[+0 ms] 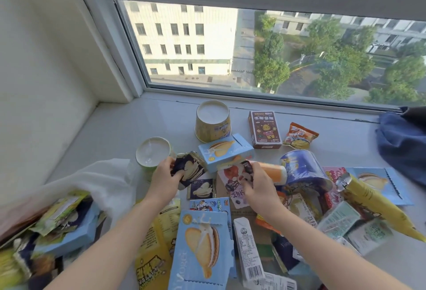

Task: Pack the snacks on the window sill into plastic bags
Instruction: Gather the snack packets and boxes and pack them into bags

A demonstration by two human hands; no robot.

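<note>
On the window sill point(110, 133), mid-width, I record my left hand point(164, 180) gripping a dark blue packet point(190, 170), fingers curled round its left edge. My right hand point(257, 189) pinches a pink-and-white packet point(230, 180) over the snack pile point(334, 218), which crowds the near and right sill. The white plastic bag point(103, 181) lies near left, just beside the green tub point(153, 153). Bare sill runs far left, from the wall point(46, 70) to the yellow tub point(212, 121), and along the window frame point(253, 96). A blue cloth point(401, 142) blocks the far right edge.
</note>
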